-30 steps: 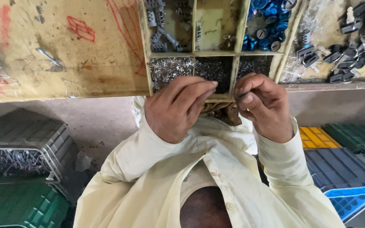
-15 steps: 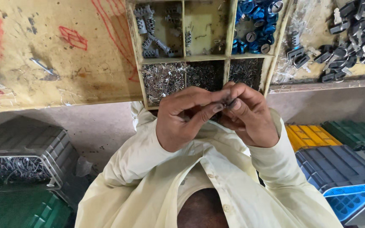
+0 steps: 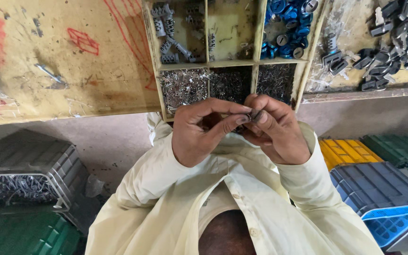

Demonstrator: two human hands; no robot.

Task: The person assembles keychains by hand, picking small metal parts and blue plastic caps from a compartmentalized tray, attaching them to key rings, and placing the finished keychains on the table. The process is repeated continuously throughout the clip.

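**Both hands pinched a small metal part at the tray's edge**

Nearest the camera, the cream shirt [image 3: 242, 208] filled the lower middle of the view, its sleeves running up to two hands that met just in front of the wooden sorting tray [image 3: 259, 42]. The left hand [image 3: 203, 132] had its fingers curled in, thumb and forefinger closed toward the fingertips of the right hand [image 3: 274, 130]. Between them sat a small dark metal part [image 3: 255, 114], gripped at the tips of both hands; its exact shape was too small to tell. The right hand's other fingers were bent in beneath it.

To the left, below the bench, stood a grey crate [image 3: 27, 170] holding a mass of thin metal pieces, with a green crate [image 3: 22, 236] beside it. To the right lay stacked yellow [image 3: 348, 151], green and blue crates [image 3: 378, 193].

Just beyond the hands, the tray's near compartments held heaps of small silvery metal bits [image 3: 182, 87] and darker pins [image 3: 276, 80]. Farther compartments held grey ridged fittings [image 3: 171, 35] and blue ring-shaped parts [image 3: 286, 23]. The worn yellowish bench top [image 3: 57, 66], marked with red scribbles, stretched to the left, and black clips [image 3: 393, 42] lay piled far right.
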